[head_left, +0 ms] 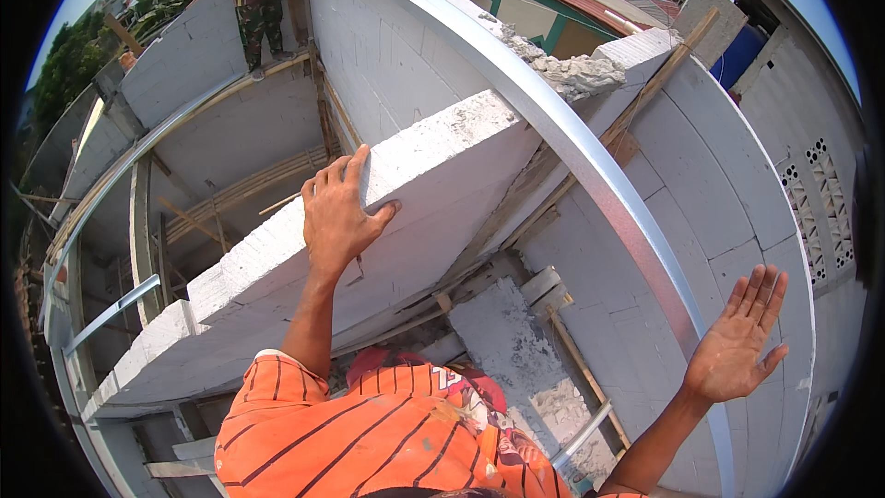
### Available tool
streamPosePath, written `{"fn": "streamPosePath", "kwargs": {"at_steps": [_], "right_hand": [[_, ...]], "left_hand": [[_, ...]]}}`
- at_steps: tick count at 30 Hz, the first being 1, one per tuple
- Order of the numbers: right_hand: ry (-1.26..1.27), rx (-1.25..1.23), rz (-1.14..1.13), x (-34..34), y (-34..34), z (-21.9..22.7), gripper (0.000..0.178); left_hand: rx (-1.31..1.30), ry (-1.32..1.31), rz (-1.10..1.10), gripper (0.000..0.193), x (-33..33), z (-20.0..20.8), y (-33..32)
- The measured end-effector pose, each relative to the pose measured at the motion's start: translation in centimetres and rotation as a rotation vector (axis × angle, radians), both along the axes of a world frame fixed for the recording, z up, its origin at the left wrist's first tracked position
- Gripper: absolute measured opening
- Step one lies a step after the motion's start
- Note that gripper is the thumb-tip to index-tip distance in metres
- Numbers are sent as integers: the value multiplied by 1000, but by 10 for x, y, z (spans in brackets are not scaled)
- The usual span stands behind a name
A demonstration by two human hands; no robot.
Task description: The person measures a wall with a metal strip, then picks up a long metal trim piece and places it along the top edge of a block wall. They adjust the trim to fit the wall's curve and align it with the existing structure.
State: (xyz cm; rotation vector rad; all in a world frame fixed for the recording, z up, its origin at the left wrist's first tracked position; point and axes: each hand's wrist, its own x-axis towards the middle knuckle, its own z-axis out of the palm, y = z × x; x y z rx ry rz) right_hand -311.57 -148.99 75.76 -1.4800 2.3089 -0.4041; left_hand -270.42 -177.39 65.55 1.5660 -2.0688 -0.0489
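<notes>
My left hand [343, 214] grips the top of a wall of pale lightweight concrete blocks [433, 149]. Its fingers bend over the far edge and the thumb lies toward the near side. A long silver metal channel [599, 143] crosses the wall's end and runs toward the lower right. My right hand [735, 350] is raised beside the lower stretch of this channel, palm showing and fingers extended, with nothing in it. Whether the right hand touches the channel I cannot tell. My orange striped shirt [350, 424] covers the lower middle.
A person [260, 14] in camouflage trousers stands on a far ledge at the upper left. Another metal channel [175, 120] runs along the left side. Below lie wooden props [141, 231] and a rough slab [502, 337]. Broken mortar [581, 77] sits on the right wall top.
</notes>
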Motion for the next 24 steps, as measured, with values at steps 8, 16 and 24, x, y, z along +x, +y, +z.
{"fn": "streamPosePath", "kwargs": {"at_steps": [8,16,24], "right_hand": [[-96,-99,63,58,57,0,97],[-518,-465,704,101,67,51,83],[624,-207,-136,61,19,44,114]], "left_hand": [[-5,-10,60,82,2,0,2],[-11,5,51,82,4,-3,4],[-21,34,-3,80,5,1,2]]}}
